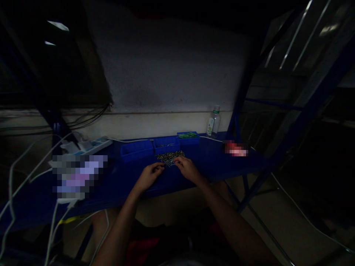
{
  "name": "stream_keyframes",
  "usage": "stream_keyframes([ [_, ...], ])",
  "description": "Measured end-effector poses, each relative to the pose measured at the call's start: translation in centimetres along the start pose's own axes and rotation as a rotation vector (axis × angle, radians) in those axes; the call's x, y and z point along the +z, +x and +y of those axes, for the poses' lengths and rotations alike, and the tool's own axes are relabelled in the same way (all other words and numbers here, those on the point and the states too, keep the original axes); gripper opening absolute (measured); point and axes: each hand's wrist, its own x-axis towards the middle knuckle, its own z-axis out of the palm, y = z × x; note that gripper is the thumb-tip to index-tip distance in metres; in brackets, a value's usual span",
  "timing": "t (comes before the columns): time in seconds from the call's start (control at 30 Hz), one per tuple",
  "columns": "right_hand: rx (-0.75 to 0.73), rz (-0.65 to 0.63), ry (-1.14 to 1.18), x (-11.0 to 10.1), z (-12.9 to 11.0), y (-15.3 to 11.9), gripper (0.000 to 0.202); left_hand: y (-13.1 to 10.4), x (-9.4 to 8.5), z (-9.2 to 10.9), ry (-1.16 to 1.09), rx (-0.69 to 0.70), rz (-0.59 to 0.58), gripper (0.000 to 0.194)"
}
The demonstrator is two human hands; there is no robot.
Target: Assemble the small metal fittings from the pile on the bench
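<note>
On the blue table, a loose heap of small brass-coloured metal pieces lies in front of the blue bins. Several thin silver pin-like pieces lie at its near edge, between my hands. My left hand is at the left of these pins, its thumb and fingers drawn together; whatever it pinches is too small and dark to make out. From the right, my right hand reaches to the pins with its fingertips closed together at the heap's edge. What lies between those fingertips cannot be made out.
Behind the heap stand a left blue bin, a middle bin with thin pieces and a right bin holding green pieces. A clear bottle stands near the wall. A power strip and white cables lie left; blurred items sit at both sides.
</note>
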Motion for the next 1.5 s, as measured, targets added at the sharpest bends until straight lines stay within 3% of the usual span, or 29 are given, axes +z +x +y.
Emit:
stream_keyframes([
  [0.17,-0.028,-0.041,0.183,1.3,-0.9,0.8,0.019,-0.1,0.0,-0.2,0.039,0.039,-0.027,0.035],
  [0.47,0.012,-0.056,0.448,2.8,-0.1,0.7,0.021,-0.1,0.2,-0.5,0.048,0.052,-0.035,0.032],
  [0.8,-0.018,-0.069,0.389,2.6,-0.4,0.4,0.020,-0.2,0.1,0.2,0.042,0.052,-0.053,0.029],
  [1.2,-0.032,-0.057,0.315,3.1,0.0,0.2,0.015,-0.2,0.0,0.0,0.045,0.044,0.015,0.031],
  [1.27,-0.028,-0.054,0.322,3.0,-0.1,0.1,0.014,-0.2,0.1,0.3,0.064,0.059,0.093,0.031],
  [1.37,-0.023,-0.045,0.328,3.0,-0.2,0.1,0.013,-0.7,0.0,1.9,0.135,0.099,0.363,0.030],
  [1.5,-0.045,-0.060,0.298,2.9,-0.4,0.0,0.012,-3.2,-0.8,6.9,0.193,0.207,0.580,0.025],
])
